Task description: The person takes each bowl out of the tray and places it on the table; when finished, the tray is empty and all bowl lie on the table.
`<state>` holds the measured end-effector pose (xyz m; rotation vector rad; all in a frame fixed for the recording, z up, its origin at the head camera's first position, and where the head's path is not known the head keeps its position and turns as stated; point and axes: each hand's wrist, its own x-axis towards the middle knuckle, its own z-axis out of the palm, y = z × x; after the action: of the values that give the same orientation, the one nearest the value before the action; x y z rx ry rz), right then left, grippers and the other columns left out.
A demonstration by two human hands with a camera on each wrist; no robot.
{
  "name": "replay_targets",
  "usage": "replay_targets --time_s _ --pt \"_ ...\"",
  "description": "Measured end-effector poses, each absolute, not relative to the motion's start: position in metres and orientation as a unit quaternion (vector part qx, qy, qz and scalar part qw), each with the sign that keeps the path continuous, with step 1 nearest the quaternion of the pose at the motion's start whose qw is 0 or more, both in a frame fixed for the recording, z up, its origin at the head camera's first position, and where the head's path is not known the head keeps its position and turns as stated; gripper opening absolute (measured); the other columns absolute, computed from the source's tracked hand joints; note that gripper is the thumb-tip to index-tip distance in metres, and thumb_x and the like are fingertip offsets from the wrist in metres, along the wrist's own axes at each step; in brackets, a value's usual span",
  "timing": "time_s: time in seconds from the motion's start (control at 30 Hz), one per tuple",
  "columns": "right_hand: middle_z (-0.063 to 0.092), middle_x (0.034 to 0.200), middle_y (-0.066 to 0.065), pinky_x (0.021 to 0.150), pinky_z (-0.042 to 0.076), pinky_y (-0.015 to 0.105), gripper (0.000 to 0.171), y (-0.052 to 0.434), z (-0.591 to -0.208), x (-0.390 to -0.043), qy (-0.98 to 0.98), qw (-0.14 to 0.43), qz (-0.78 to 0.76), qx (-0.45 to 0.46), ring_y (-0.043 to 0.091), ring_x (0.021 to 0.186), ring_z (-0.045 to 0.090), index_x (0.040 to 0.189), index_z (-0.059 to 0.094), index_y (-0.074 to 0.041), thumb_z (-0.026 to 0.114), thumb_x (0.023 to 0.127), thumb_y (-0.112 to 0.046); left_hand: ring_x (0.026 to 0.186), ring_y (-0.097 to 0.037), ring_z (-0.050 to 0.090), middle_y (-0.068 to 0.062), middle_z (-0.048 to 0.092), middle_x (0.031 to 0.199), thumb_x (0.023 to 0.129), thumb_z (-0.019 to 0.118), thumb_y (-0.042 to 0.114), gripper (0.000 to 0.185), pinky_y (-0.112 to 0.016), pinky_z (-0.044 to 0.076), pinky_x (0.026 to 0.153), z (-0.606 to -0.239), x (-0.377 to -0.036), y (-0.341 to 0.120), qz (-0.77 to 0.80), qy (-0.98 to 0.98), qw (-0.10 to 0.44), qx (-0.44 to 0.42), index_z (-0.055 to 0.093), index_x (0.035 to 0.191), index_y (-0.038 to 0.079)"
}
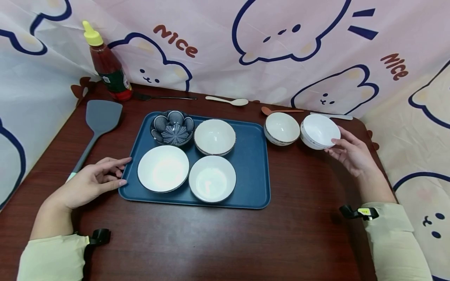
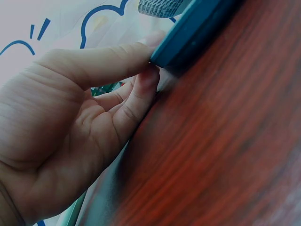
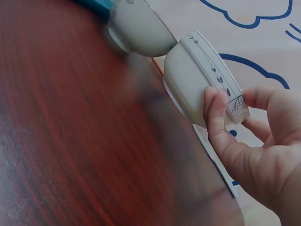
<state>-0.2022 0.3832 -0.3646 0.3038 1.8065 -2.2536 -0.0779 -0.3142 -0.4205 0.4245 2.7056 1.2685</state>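
My left hand (image 1: 92, 180) pinches the left edge of a blue tray (image 1: 251, 175), thumb on top and a finger underneath in the left wrist view. On the tray stand a dark blue flower-shaped bowl (image 1: 174, 130), a white bowl (image 1: 215, 136) beside it, a wide white bowl (image 1: 163, 168) and another white bowl (image 1: 212, 178) in front. To the right of the tray, my right hand (image 1: 351, 153) holds a white bowl with a leaf-patterned rim (image 3: 193, 75) by its right side. Close to that bowl's left sits a small patterned bowl (image 1: 282, 128).
Along the back lie a dark utensil (image 1: 168, 98), a cream spoon (image 1: 228, 100), an orange-brown spoon (image 1: 281, 111) and a pale utensil (image 1: 334, 116). A red sauce bottle (image 1: 109, 68) stands back left, near a grey spatula (image 1: 102, 117). Printed cloth (image 1: 211, 23) hangs behind the brown table (image 1: 197, 242).
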Motion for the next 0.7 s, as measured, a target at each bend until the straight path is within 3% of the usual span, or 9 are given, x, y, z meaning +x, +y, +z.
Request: replay_targets --time_s 0.43,0.7 --pt "0.056 0.122 -0.002 0.072 0.059 0.025 0.065 0.387 -0.378 -0.202 0.631 0.124 -0.759 0.102 0.018 0.078 0.072 0.157 0.031 -0.021 0.059 0.100 -0.007 0.096 -0.002 0.051 0.002 0.054 0.113 0.093 0.071 0.016 0.056 -0.011 0.048 0.074 -0.419 -0.078 -0.313 0.419 0.897 0.072 0.125 0.052 0.146 0.011" --pt "0.061 0.117 -0.002 0.072 0.060 0.027 0.070 0.388 -0.386 -0.201 0.636 0.137 -0.753 0.095 0.020 0.077 0.074 0.159 0.024 -0.019 0.058 0.099 -0.006 0.097 -0.002 0.050 0.002 0.053 0.115 0.094 0.070 0.015 0.056 -0.011 0.047 0.074 -0.419 -0.078 -0.314 0.423 0.893 0.073 0.131 0.051 0.146 0.011"
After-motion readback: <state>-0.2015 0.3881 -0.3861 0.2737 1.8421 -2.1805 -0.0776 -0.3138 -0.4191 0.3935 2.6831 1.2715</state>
